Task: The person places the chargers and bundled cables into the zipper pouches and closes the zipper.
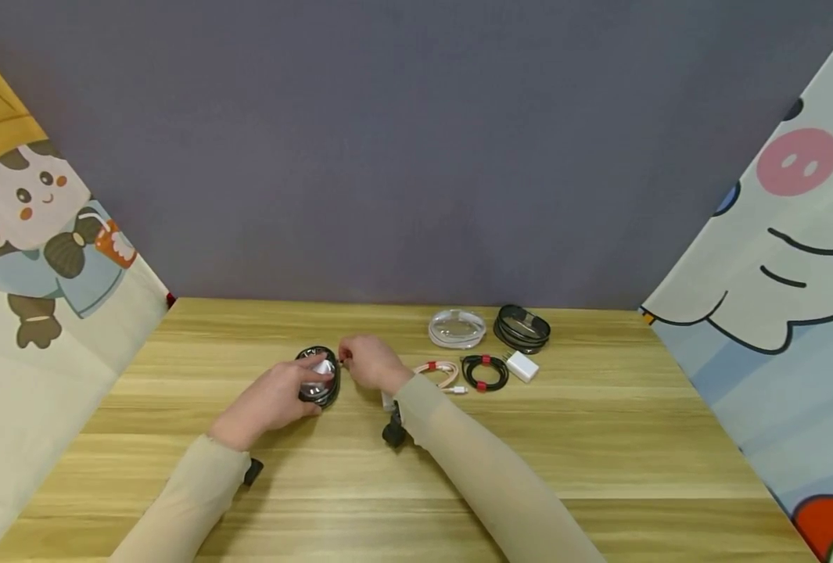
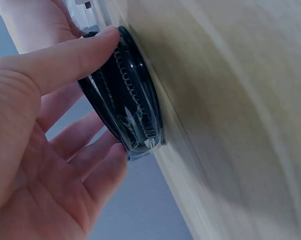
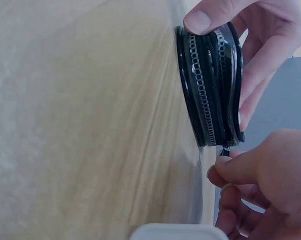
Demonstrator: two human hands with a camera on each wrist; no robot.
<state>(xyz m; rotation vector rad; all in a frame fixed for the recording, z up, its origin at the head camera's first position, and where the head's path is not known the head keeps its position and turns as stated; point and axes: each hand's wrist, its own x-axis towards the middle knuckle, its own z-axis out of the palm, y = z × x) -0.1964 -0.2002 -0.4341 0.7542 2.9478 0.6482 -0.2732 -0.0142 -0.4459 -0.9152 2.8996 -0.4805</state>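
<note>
A small zip pouch (image 1: 326,366), clear on top with black trim, stays on the wooden table in front of me. My left hand (image 1: 271,397) grips it, thumb on the near side and fingers over the top and far side. Zipper teeth run along the side of the pouch (image 3: 210,90) in the right wrist view. At its end, my right hand (image 1: 370,362) pinches the small dark zipper pull (image 3: 225,151) between thumb and forefinger. In the left wrist view the left hand's thumb (image 2: 85,56) presses on the pouch's edge.
Right of my hands lie a beige cable (image 1: 448,371) and a coiled black cable (image 1: 485,386) with red ties, beside a white charger plug (image 1: 522,366). Behind them are a white-trimmed clear pouch (image 1: 457,329) and a black-trimmed one (image 1: 522,329). A grey wall (image 1: 416,156) borders the table's back.
</note>
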